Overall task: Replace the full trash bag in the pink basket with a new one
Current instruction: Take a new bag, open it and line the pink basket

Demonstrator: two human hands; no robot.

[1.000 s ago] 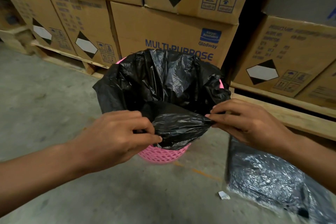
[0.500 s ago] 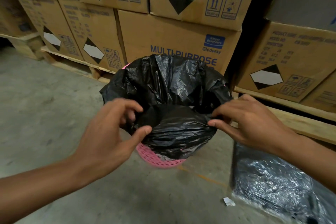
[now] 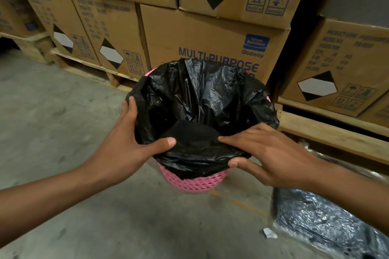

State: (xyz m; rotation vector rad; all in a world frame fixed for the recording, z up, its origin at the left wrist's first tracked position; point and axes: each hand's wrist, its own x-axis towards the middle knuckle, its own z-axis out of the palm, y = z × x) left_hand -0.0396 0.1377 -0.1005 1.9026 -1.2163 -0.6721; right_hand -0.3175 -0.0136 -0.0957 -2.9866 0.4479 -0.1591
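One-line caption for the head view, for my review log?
Left hand pressing and right hand pinching a black trash bag folded over the rim of a pink basket, cardboard boxes behind.

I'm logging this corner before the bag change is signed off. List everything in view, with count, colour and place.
basket: one, pink, on the floor in front of the boxes
trash bag: one, black, lining the basket, edge folded over its rim
cardboard boxes: many, brown, stacked behind the basket
pallets: at least two, pale wood, under the boxes
wrapped bundle: one, glossy black, floor at lower right
paper scrap: one, white, floor beside the bundle
floor: grey concrete
left hand: fingers straight along the bag's left rim
right hand: pinching the bag's near edge
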